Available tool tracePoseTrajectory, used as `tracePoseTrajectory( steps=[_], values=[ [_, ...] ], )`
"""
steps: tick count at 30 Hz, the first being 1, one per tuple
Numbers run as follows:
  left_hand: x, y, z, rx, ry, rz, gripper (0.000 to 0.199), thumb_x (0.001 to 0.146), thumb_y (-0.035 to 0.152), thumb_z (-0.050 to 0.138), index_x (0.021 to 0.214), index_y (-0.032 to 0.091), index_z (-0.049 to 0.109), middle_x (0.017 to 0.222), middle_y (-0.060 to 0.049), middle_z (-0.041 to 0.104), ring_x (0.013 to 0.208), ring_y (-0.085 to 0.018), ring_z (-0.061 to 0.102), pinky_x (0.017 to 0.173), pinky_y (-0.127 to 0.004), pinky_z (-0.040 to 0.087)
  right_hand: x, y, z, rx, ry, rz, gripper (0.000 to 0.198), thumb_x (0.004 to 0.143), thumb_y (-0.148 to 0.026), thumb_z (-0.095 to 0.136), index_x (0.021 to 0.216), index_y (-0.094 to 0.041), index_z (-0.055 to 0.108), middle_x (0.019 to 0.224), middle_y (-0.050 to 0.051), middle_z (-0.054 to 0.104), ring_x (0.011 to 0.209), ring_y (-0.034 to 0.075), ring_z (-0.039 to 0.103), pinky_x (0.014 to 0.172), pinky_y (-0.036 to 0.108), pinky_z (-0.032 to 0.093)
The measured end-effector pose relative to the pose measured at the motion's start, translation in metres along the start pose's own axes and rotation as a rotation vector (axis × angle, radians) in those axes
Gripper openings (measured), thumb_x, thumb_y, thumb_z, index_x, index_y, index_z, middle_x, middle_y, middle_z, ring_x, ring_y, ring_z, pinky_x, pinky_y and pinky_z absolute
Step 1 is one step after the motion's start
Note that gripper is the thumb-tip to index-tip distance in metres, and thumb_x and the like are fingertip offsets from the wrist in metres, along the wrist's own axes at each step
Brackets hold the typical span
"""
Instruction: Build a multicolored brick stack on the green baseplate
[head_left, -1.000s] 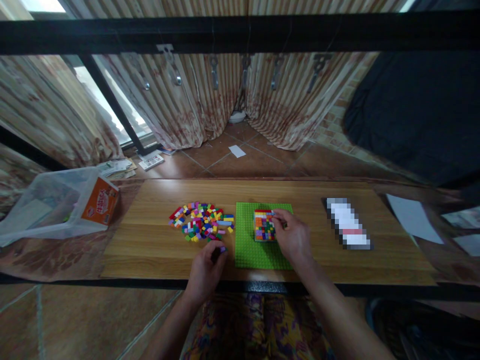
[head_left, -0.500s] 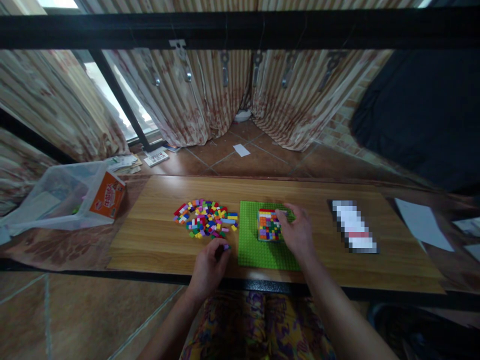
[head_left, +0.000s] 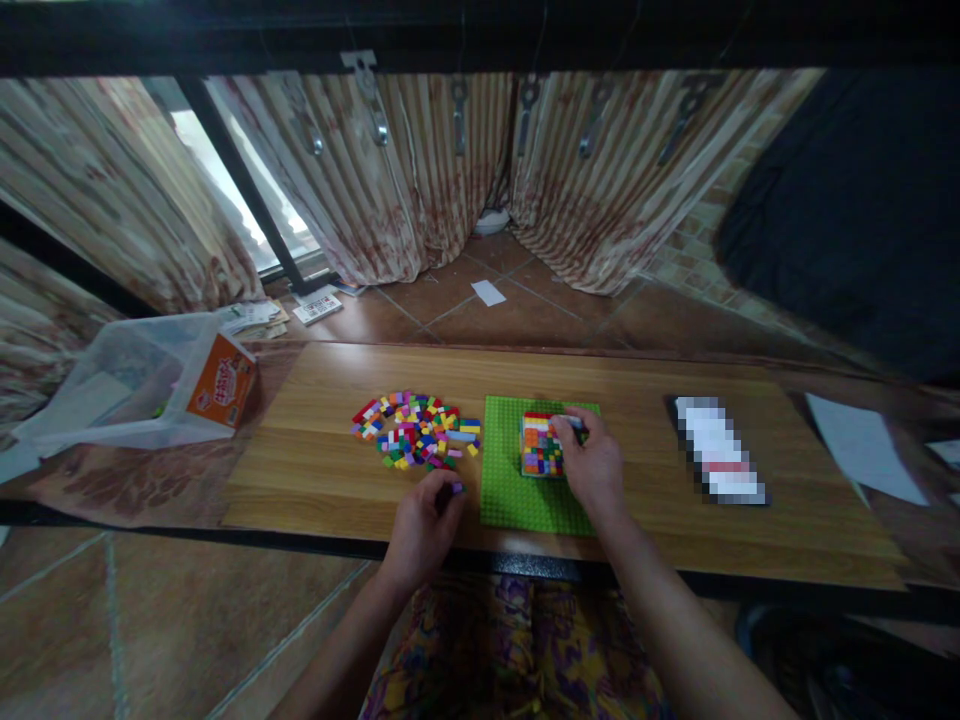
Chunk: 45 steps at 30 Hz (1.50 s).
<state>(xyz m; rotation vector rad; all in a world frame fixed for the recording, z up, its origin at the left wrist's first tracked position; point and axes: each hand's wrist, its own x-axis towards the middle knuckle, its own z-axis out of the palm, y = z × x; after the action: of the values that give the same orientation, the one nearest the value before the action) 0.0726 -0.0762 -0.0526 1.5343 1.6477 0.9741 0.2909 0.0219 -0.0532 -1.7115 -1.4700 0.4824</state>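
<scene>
My left hand (head_left: 424,525) is closed at the table's front side, a small purple brick (head_left: 458,488) pinched between thumb and fingers. Just beyond it lies a loose pile of small toy bricks (head_left: 427,440) in many colours. A green studded baseplate (head_left: 502,505) is right of the pile. On it stands a square block of multicoloured bricks (head_left: 541,455), with red and white along its far edge. My right hand (head_left: 596,465) bends over the block's right side, thumb on its top and fingers curled at the far right corner. What sits between those fingertips is hidden.
The wooden tabletop (head_left: 300,460) carries a phone with a blurred screen (head_left: 720,450) on the right. White paper (head_left: 866,450) lies beyond its right end. A clear plastic bin (head_left: 135,430) with an orange label stands at the left. Curtains (head_left: 420,200) hang behind.
The view has tilted and shifted slightly. My right thumb and fingers have come closer together at the block's far right corner. My left hand keeps the purple brick in nearly the same place.
</scene>
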Motion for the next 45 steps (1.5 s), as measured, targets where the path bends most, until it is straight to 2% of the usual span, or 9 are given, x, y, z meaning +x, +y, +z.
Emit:
tracePoseTrajectory(
  steps=[8,14,16,20,23,26,29,37,45],
  values=[
    [0.000,0.000,-0.001,0.020,-0.003,0.043,0.009,0.086,0.025,0.052,0.087,0.019,0.058,0.079,-0.001,0.061,0.072,-0.015,0.057,0.068,-0.025,0.044,0.002,0.001,-0.001,-0.009,-0.045,-0.013,0.049,0.086,-0.052,0.048,0.107,-0.013,0.066,0.103,0.017,0.069,0.094,0.027,0.064,0.087,0.043,0.046],
    [-0.003,-0.003,-0.002,-0.002,0.002,0.065,0.015,0.090,0.027,0.049,0.095,0.019,0.060,0.087,-0.003,0.065,0.079,-0.016,0.060,0.075,-0.027,0.047,-0.015,-0.007,-0.013,0.036,0.132,-0.134,0.040,0.090,-0.045,0.046,0.108,-0.014,0.064,0.104,0.015,0.067,0.098,0.025,0.061,0.090,0.044,0.046],
    [-0.003,-0.004,-0.001,-0.017,0.019,0.066,0.018,0.091,0.028,0.048,0.098,0.019,0.061,0.089,-0.004,0.066,0.081,-0.016,0.060,0.076,-0.027,0.047,-0.028,-0.017,-0.019,0.083,0.131,-0.201,0.032,0.092,-0.041,0.047,0.106,-0.017,0.064,0.103,0.012,0.067,0.099,0.024,0.060,0.091,0.042,0.046],
    [-0.004,-0.005,0.000,-0.076,0.029,0.028,0.022,0.091,0.032,0.048,0.101,0.019,0.063,0.090,-0.004,0.067,0.078,-0.016,0.061,0.072,-0.026,0.048,-0.062,-0.039,-0.018,0.156,-0.005,-0.261,0.023,0.092,-0.035,0.048,0.101,-0.022,0.066,0.102,0.009,0.068,0.100,0.022,0.061,0.092,0.040,0.046],
    [-0.004,-0.004,0.001,-0.132,0.041,-0.005,0.022,0.090,0.032,0.050,0.102,0.019,0.063,0.089,-0.003,0.066,0.074,-0.015,0.061,0.068,-0.025,0.049,-0.086,-0.048,-0.007,0.227,-0.224,-0.204,0.023,0.093,-0.033,0.046,0.098,-0.023,0.066,0.097,0.006,0.069,0.093,0.020,0.063,0.084,0.035,0.049],
    [-0.004,-0.004,0.000,-0.159,0.068,-0.004,0.020,0.089,0.030,0.052,0.100,0.019,0.063,0.092,-0.004,0.066,0.081,-0.016,0.061,0.075,-0.026,0.049,-0.100,-0.053,0.007,0.250,-0.373,-0.138,0.022,0.092,-0.032,0.048,0.100,-0.022,0.066,0.095,0.005,0.069,0.087,0.019,0.064,0.078,0.033,0.050],
    [-0.005,-0.004,-0.002,-0.246,0.009,-0.005,0.019,0.089,0.032,0.053,0.100,0.019,0.061,0.093,-0.005,0.065,0.085,-0.017,0.061,0.076,-0.027,0.049,-0.103,-0.058,0.016,0.251,-0.414,-0.085,0.022,0.089,-0.033,0.051,0.101,-0.022,0.066,0.094,0.005,0.069,0.082,0.019,0.064,0.075,0.033,0.050],
    [-0.012,-0.004,-0.010,-0.480,-0.167,-0.071,0.021,0.088,0.039,0.055,0.093,0.019,0.054,0.076,0.000,0.055,0.065,-0.011,0.050,0.058,-0.021,0.042,-0.097,-0.063,0.024,0.307,-0.518,-0.062,0.019,0.086,-0.034,0.053,0.082,-0.023,0.067,0.079,0.002,0.068,0.074,0.019,0.062,0.070,0.031,0.048],
    [-0.017,-0.004,-0.017,-0.622,-0.250,-0.110,0.019,0.089,0.037,0.056,0.092,0.018,0.053,0.074,0.001,0.052,0.064,-0.010,0.047,0.057,-0.021,0.041,-0.090,-0.060,0.018,0.482,-0.749,-0.032,0.021,0.087,-0.032,0.052,0.076,-0.021,0.067,0.074,-0.001,0.068,0.072,0.016,0.062,0.069,0.027,0.047]
  ],
)
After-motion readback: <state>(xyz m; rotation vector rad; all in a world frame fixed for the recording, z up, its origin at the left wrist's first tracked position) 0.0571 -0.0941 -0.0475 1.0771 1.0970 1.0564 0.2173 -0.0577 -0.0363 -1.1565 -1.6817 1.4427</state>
